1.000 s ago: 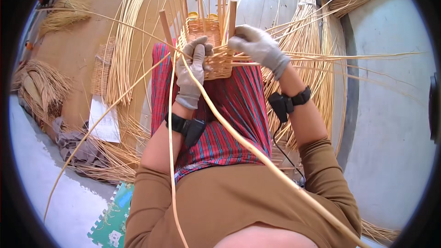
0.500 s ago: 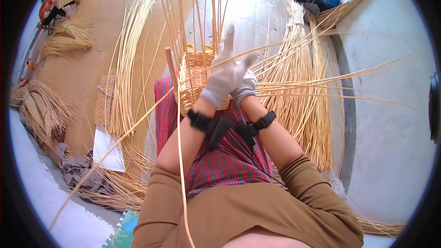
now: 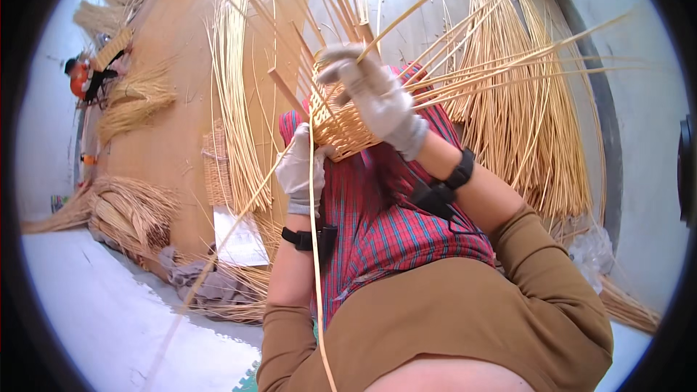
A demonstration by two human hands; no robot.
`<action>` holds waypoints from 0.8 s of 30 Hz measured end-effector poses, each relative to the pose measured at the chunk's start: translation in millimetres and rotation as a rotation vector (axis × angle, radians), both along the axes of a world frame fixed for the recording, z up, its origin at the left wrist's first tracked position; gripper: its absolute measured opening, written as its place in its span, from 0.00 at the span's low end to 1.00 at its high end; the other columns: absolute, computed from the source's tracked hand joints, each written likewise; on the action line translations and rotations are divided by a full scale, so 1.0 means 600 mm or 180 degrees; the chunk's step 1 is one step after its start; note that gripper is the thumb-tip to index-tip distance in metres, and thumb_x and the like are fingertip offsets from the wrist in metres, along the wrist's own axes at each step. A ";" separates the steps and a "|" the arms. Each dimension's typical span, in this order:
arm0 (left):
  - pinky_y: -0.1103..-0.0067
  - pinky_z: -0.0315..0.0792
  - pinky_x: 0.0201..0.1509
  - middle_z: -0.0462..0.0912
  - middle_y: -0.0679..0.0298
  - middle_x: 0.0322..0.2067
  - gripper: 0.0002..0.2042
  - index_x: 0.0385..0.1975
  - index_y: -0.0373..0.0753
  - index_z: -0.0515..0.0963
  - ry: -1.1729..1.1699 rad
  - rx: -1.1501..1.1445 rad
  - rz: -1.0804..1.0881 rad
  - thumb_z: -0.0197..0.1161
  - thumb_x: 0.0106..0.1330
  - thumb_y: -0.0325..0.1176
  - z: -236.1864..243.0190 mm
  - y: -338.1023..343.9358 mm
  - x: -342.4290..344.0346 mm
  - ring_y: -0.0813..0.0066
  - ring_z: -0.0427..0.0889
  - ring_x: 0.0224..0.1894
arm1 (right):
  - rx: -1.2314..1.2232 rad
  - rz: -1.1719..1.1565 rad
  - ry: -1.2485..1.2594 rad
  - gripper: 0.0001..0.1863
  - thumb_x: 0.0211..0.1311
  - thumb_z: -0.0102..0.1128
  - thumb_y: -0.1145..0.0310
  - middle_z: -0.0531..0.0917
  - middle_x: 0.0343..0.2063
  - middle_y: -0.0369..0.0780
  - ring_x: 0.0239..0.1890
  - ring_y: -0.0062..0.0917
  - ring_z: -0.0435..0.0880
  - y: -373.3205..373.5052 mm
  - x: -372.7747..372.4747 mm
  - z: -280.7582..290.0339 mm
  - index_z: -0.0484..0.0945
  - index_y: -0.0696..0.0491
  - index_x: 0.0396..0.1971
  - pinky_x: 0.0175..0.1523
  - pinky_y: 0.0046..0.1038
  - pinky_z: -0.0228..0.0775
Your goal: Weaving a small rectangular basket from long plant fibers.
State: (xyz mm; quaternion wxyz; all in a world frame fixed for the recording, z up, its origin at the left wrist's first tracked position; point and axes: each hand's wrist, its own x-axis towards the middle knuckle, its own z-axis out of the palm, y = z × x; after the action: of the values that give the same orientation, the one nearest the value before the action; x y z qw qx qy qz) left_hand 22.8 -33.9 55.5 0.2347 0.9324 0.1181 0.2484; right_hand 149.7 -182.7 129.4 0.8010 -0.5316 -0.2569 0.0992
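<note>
A small, partly woven basket (image 3: 345,134) of pale cane tilts on the red plaid cloth (image 3: 406,229) over my lap. Long stakes and wooden rods stick up and out from it. My left hand (image 3: 296,167), in a whitish glove, is closed on the basket's lower left side. Over the basket's upper right, my gloved right hand (image 3: 381,101) has its fingers bent around a cane strand (image 3: 421,3) that slants away to the upper right. Another long cane strand (image 3: 317,247) runs from the basket toward me, passing my left hand.
Large cane bundles (image 3: 501,116) lie at the right, with a thinner bundle (image 3: 239,87) at the left. Beside that are a woven piece (image 3: 216,167) and a white sheet (image 3: 239,239). A grey cloth (image 3: 200,276) and fibre bundle (image 3: 138,210) lie further left.
My hands have parted: the left moved down to the basket's left side, the right came over its upper right. The basket has turned, and the whole view has shifted.
</note>
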 end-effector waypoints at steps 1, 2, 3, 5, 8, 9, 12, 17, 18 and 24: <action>0.67 0.77 0.34 0.86 0.58 0.31 0.21 0.50 0.43 0.75 0.0139 -0.0270 -0.0046 0.73 0.57 0.30 0.001 -0.006 0.004 0.58 0.86 0.31 | -0.0374 0.0060 -0.0403 0.13 0.75 0.52 0.74 0.84 0.43 0.39 0.46 0.21 0.83 0.003 0.006 -0.035 0.72 0.58 0.56 0.48 0.25 0.78; 0.68 0.77 0.35 0.86 0.57 0.31 0.22 0.49 0.42 0.75 0.0284 -0.0526 -0.0062 0.73 0.55 0.28 0.000 -0.006 0.007 0.58 0.86 0.30 | -0.0743 0.0143 -0.0799 0.10 0.77 0.47 0.75 0.84 0.41 0.39 0.46 0.19 0.83 0.008 0.010 -0.066 0.74 0.59 0.52 0.47 0.22 0.78; 0.68 0.76 0.34 0.85 0.57 0.30 0.22 0.48 0.41 0.74 -0.0062 -0.0511 -0.0203 0.73 0.53 0.26 -0.011 0.001 0.009 0.58 0.85 0.29 | -0.0407 -0.0090 -0.0314 0.08 0.77 0.49 0.73 0.84 0.38 0.39 0.41 0.19 0.83 0.001 0.006 -0.084 0.76 0.59 0.46 0.47 0.24 0.78; 0.69 0.76 0.33 0.86 0.58 0.30 0.21 0.48 0.40 0.74 -0.0124 -0.0532 -0.0313 0.73 0.53 0.26 -0.026 0.014 0.011 0.59 0.85 0.29 | 0.0042 -0.0018 0.0168 0.10 0.78 0.50 0.70 0.85 0.33 0.37 0.35 0.19 0.84 -0.048 0.013 -0.164 0.78 0.58 0.38 0.40 0.22 0.78; 0.70 0.76 0.32 0.86 0.58 0.32 0.18 0.45 0.39 0.76 0.0141 -0.0398 -0.0169 0.71 0.55 0.26 -0.020 0.016 -0.006 0.61 0.86 0.29 | -0.0206 0.0046 0.0966 0.10 0.78 0.52 0.68 0.87 0.34 0.37 0.35 0.19 0.86 -0.078 -0.009 -0.123 0.80 0.56 0.39 0.33 0.22 0.79; 0.71 0.76 0.31 0.86 0.58 0.33 0.16 0.45 0.39 0.77 -0.0168 0.0158 -0.0243 0.70 0.57 0.26 -0.028 0.011 -0.008 0.60 0.86 0.29 | -0.0141 -0.0221 0.1178 0.09 0.77 0.54 0.66 0.88 0.36 0.37 0.36 0.19 0.87 -0.076 0.008 -0.142 0.82 0.53 0.42 0.27 0.22 0.78; 0.68 0.75 0.30 0.86 0.57 0.36 0.20 0.57 0.40 0.75 -0.1133 0.0857 -0.0392 0.63 0.65 0.26 -0.019 -0.038 0.016 0.56 0.84 0.27 | -0.0652 -0.0286 0.0910 0.09 0.76 0.56 0.67 0.88 0.37 0.36 0.39 0.21 0.88 -0.121 0.034 -0.152 0.83 0.53 0.46 0.35 0.21 0.79; 0.73 0.73 0.20 0.83 0.44 0.44 0.35 0.77 0.43 0.48 0.0299 -0.2070 -0.0259 0.56 0.73 0.26 -0.002 -0.026 0.095 0.63 0.81 0.19 | -0.1071 -0.0256 0.0814 0.10 0.74 0.56 0.70 0.87 0.43 0.39 0.44 0.24 0.87 -0.101 0.012 -0.113 0.82 0.56 0.48 0.46 0.25 0.80; 0.76 0.71 0.16 0.82 0.44 0.43 0.33 0.76 0.42 0.49 0.0570 -0.3297 -0.0387 0.55 0.74 0.27 -0.009 -0.021 0.111 0.66 0.79 0.16 | -0.0914 -0.0466 0.0270 0.10 0.73 0.57 0.73 0.86 0.47 0.42 0.47 0.27 0.87 -0.076 0.016 -0.116 0.81 0.57 0.49 0.49 0.29 0.82; 0.78 0.65 0.12 0.77 0.65 0.23 0.12 0.48 0.38 0.74 0.0400 -0.3371 0.0469 0.55 0.78 0.40 -0.007 -0.072 0.129 0.79 0.70 0.10 | -0.2084 -0.1059 -0.2055 0.32 0.65 0.55 0.82 0.80 0.56 0.51 0.51 0.29 0.85 0.056 0.071 0.023 0.63 0.57 0.70 0.52 0.29 0.78</action>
State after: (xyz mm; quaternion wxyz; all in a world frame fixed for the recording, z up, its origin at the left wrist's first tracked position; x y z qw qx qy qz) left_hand 100.5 -77.3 51.5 0.6472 0.6888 0.3061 0.1143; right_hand 192.3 -149.0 143.0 0.4761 -0.7931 -0.3590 -0.1245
